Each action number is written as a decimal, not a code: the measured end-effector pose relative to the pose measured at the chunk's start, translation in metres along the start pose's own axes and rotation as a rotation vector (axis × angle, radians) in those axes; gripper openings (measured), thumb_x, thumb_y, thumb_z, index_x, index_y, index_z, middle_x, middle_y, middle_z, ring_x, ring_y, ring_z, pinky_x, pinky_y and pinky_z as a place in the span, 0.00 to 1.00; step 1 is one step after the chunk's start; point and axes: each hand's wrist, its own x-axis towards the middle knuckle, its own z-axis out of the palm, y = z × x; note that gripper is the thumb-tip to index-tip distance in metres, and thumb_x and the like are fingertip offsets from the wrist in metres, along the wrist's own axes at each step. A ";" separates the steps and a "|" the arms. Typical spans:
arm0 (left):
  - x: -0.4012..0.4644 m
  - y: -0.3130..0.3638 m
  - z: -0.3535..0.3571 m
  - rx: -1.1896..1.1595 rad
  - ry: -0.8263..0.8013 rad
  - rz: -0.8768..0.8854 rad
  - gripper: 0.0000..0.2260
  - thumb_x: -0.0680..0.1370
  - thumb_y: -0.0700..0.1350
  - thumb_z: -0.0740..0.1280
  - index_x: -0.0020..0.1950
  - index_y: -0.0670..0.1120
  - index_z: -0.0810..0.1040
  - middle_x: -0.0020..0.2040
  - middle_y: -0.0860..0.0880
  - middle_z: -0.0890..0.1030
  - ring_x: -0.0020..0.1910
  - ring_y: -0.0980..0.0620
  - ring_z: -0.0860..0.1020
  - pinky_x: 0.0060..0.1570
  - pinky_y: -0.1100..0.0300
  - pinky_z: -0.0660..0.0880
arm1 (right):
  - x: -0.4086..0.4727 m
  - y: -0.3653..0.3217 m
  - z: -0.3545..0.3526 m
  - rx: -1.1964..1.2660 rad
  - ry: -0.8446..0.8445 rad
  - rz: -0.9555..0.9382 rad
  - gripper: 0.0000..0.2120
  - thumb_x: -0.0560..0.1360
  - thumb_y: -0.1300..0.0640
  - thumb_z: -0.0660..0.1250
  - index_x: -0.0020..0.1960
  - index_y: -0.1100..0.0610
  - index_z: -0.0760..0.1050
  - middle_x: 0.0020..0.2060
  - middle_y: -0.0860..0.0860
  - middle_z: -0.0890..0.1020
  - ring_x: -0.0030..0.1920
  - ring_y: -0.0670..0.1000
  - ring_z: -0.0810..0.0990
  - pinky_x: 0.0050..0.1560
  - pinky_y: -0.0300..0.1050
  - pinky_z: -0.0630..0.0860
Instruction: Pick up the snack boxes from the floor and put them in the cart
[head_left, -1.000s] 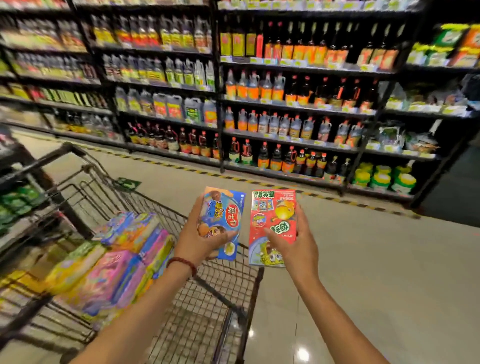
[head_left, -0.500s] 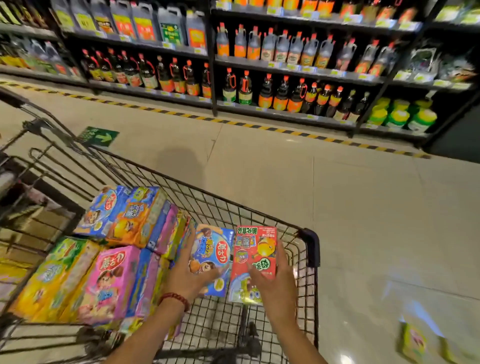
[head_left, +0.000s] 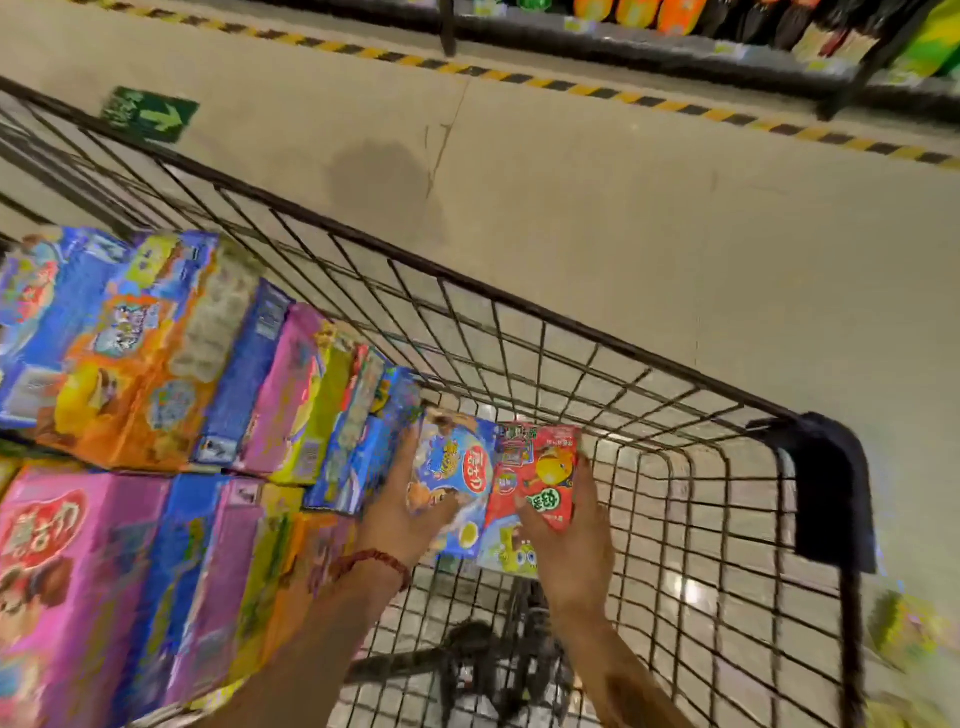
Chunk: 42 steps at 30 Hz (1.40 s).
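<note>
My left hand (head_left: 402, 512) grips a blue snack box (head_left: 457, 467), and my right hand (head_left: 569, 540) grips a red snack box (head_left: 540, 467). Both boxes are held side by side, upright and touching, low inside the black wire cart (head_left: 597, 338). They sit just to the right of a row of several snack boxes (head_left: 291, 395) standing on edge in the cart. More boxes, pink (head_left: 67, 561) and orange (head_left: 135, 374) among them, fill the cart's left part.
The cart's right part shows bare wire mesh, with a black corner guard (head_left: 826, 483). A blurred yellow-green box (head_left: 909, 623) lies on the tiled floor to the right of the cart. Stocked shelves (head_left: 649, 31) run along the top behind a yellow-black floor stripe.
Both hands have lowered the two boxes from above the cart down into it, beside the standing row. The view has tilted down and closer to the cart.
</note>
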 end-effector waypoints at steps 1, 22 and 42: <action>0.005 -0.006 0.004 -0.002 0.009 -0.005 0.37 0.72 0.38 0.73 0.70 0.61 0.56 0.72 0.57 0.63 0.69 0.62 0.64 0.51 0.77 0.70 | 0.004 0.004 0.001 0.018 0.003 0.004 0.33 0.70 0.42 0.71 0.70 0.35 0.60 0.49 0.45 0.80 0.49 0.47 0.80 0.44 0.39 0.74; 0.022 -0.003 0.025 0.583 0.090 0.003 0.34 0.79 0.50 0.63 0.77 0.41 0.47 0.77 0.43 0.54 0.76 0.49 0.55 0.73 0.57 0.54 | 0.012 -0.008 0.006 -0.422 0.095 -0.013 0.37 0.70 0.36 0.68 0.73 0.49 0.60 0.60 0.54 0.69 0.63 0.56 0.68 0.58 0.52 0.71; -0.119 0.267 -0.078 1.162 0.268 0.784 0.27 0.77 0.54 0.63 0.74 0.47 0.65 0.72 0.47 0.68 0.72 0.45 0.64 0.68 0.37 0.58 | -0.117 -0.190 -0.159 -0.718 0.563 -0.665 0.30 0.66 0.51 0.76 0.65 0.59 0.74 0.62 0.59 0.77 0.60 0.64 0.76 0.55 0.61 0.76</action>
